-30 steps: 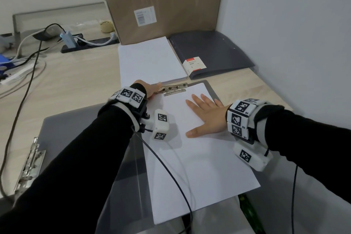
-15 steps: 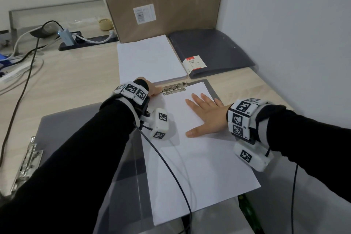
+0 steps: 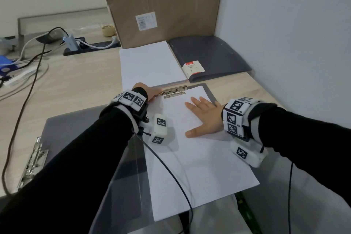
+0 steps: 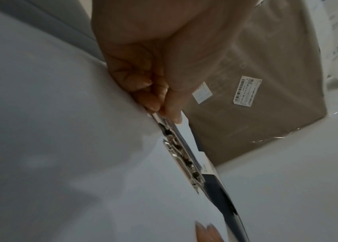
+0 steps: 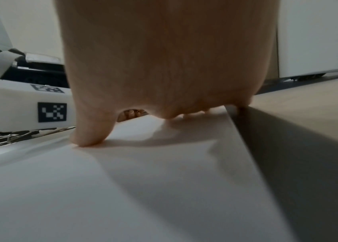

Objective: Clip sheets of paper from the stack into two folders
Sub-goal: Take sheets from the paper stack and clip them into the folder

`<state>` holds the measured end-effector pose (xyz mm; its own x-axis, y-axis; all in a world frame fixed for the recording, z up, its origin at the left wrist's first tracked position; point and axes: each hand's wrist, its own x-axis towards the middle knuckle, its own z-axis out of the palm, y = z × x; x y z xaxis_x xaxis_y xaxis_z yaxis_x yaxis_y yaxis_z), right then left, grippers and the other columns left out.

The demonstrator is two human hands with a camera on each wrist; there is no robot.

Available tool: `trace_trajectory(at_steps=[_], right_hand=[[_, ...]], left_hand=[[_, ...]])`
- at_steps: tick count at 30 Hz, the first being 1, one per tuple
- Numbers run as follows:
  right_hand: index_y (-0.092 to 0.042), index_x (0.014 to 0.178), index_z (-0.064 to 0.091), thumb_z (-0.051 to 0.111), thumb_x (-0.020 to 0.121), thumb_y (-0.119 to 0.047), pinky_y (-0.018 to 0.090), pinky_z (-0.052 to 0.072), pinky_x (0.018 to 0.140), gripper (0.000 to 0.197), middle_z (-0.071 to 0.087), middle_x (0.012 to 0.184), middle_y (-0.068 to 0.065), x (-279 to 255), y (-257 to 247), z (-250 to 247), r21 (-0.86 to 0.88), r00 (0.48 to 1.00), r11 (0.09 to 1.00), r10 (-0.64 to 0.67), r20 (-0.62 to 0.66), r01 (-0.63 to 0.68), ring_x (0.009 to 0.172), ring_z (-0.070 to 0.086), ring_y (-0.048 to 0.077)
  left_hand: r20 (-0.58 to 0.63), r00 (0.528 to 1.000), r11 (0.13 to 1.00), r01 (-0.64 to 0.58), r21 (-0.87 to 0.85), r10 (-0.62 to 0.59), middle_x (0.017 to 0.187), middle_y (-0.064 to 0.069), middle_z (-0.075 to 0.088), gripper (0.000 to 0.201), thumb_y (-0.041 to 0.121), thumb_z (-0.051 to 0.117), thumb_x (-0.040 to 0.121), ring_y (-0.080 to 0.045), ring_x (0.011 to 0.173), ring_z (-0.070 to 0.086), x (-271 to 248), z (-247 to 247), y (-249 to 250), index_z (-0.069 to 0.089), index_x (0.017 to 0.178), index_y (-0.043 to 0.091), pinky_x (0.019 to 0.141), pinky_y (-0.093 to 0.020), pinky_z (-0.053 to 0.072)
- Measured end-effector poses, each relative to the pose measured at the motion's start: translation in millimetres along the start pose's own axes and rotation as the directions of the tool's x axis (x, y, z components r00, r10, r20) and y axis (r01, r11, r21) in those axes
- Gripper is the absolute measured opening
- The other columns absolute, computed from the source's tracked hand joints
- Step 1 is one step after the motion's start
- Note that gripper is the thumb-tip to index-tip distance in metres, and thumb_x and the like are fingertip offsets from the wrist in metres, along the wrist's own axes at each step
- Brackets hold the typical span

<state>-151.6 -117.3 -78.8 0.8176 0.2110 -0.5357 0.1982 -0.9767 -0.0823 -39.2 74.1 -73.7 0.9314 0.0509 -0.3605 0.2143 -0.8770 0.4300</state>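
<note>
An open grey folder [image 3: 79,129] lies in front of me with a white sheet [image 3: 199,167] on its right half. The sheet's top edge sits at the folder's metal clip [image 3: 173,91]. My left hand [image 3: 158,92] pinches the left end of that clip; in the left wrist view its curled fingers [image 4: 153,104] grip the clip [image 4: 182,157] at the sheet's [image 4: 60,131] edge. My right hand [image 3: 201,118] lies flat on the sheet, fingers spread; the right wrist view shows its thumb [image 5: 89,134] pressing the paper [image 5: 143,180]. The paper stack [image 3: 150,62] lies just beyond the clip.
A closed dark folder [image 3: 207,57] lies at the back right beside the stack. A tall cardboard box [image 3: 161,5] stands behind both. The open folder's left half carries a second metal clip [image 3: 32,159]. Cables and a power strip [image 3: 91,46] are at the far left; a wall runs close on the right.
</note>
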Motion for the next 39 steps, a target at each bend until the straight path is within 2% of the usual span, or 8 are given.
trace_trajectory(at_steps=[5, 9, 14, 20, 23, 26, 30, 39], right_hand=[[-0.023, 0.154, 0.007, 0.022, 0.098, -0.053, 0.039, 0.001, 0.118, 0.065, -0.002, 0.162, -0.002, -12, -8, -26, 0.045, 1.0, 0.999, 0.004, -0.009, -0.004, 0.15, -0.003, 0.019], [-0.038, 0.122, 0.051, 0.022, 0.102, -0.04, 0.041, 0.02, 0.117, 0.035, 0.044, 0.135, -0.003, -4, -9, -55, 0.015, 1.0, 1.0, -0.023, 0.021, 0.022, 0.142, 0.027, 0.024], [-0.017, 0.138, 0.048, 0.042, 0.098, -0.038, 0.03, 0.028, 0.109, 0.045, 0.045, 0.144, 0.001, 24, -22, -88, 0.111, 0.984, 0.993, -0.01, -0.178, 0.031, 0.138, 0.037, 0.022], [-0.015, 0.15, 0.025, 0.039, 0.099, -0.033, 0.029, 0.014, 0.117, 0.056, 0.019, 0.16, 0.001, 81, -56, -112, 0.028, 0.978, 0.999, -0.01, -0.211, 0.016, 0.147, 0.018, 0.019], [-0.006, 0.135, 0.044, 0.039, 0.099, -0.031, 0.031, 0.034, 0.101, 0.045, 0.044, 0.142, 0.01, 103, -63, -114, -0.056, 0.989, 0.998, -0.011, -0.15, 0.002, 0.13, 0.042, 0.028], [-0.006, 0.108, 0.051, 0.036, 0.098, -0.032, 0.029, 0.035, 0.079, 0.031, 0.053, 0.112, 0.011, 112, -65, -111, -0.095, 0.996, 0.995, -0.019, -0.086, 0.011, 0.101, 0.052, 0.027], [-0.005, 0.124, 0.051, 0.032, 0.1, -0.034, 0.03, 0.037, 0.086, 0.042, 0.054, 0.13, 0.011, 117, -64, -109, -0.09, 0.994, 0.996, -0.029, -0.102, 0.02, 0.116, 0.053, 0.028], [-0.004, 0.134, 0.048, 0.029, 0.101, -0.031, 0.035, 0.039, 0.104, 0.046, 0.048, 0.142, 0.012, 122, -64, -105, 0.028, 0.991, 1.0, 0.002, -0.137, 0.001, 0.125, 0.049, 0.029]], left_hand=[[0.028, 0.999, 0.906, 0.025, -0.423, -0.014, 0.024, 0.005, 0.046, 0.043, 0.033, 0.044, 0.095, -0.008, 0.025, 0.043, -8, -12, 2, 0.049, 0.057, 0.014, 0.045, -0.019, 0.036], [-0.045, 0.998, 0.83, 0.004, -0.557, -0.035, 0.058, 0.001, 0.053, 0.036, 0.025, 0.042, 0.097, -0.008, 0.048, 0.047, -13, -39, -7, 0.048, 0.063, 0.013, 0.046, -0.017, 0.036], [-0.235, 0.968, 0.784, -0.077, -0.616, -0.091, 0.093, -0.009, 0.056, 0.017, 0.014, 0.042, 0.096, -0.012, 0.06, 0.048, 8, -66, -42, 0.055, 0.086, 0.007, 0.057, -0.022, 0.039], [-0.161, 0.971, 0.804, 0.051, -0.593, -0.18, 0.104, -0.023, 0.052, 0.023, 0.005, 0.035, 0.095, -0.029, 0.101, 0.051, 37, -65, -57, 0.057, 0.091, 0.0, 0.089, -0.033, 0.04], [-0.223, 0.969, 0.949, 0.029, -0.313, -0.104, 0.128, -0.02, 0.055, 0.03, 0.004, 0.038, 0.095, -0.033, 0.122, 0.05, 32, -63, -49, 0.05, 0.121, -0.005, 0.098, -0.032, 0.036], [-0.077, 0.994, 0.879, 0.031, -0.476, -0.077, 0.103, -0.02, 0.058, 0.019, 0.005, 0.038, 0.095, -0.034, 0.107, 0.052, 45, -61, -52, 0.056, 0.098, -0.001, 0.09, -0.034, 0.037], [-0.092, 0.996, 0.813, -0.036, -0.582, -0.021, 0.069, -0.005, 0.036, 0.034, 0.011, 0.036, 0.094, -0.024, 0.087, 0.037, 52, -60, -54, 0.034, 0.061, 0.011, 0.079, -0.034, 0.03], [0.078, 0.991, 0.37, 0.114, -0.922, -0.11, 0.087, -0.014, 0.059, 0.016, 0.014, 0.049, 0.095, -0.026, 0.071, 0.06, 52, -70, -36, 0.052, 0.103, 0.0, 0.047, -0.033, 0.058]])
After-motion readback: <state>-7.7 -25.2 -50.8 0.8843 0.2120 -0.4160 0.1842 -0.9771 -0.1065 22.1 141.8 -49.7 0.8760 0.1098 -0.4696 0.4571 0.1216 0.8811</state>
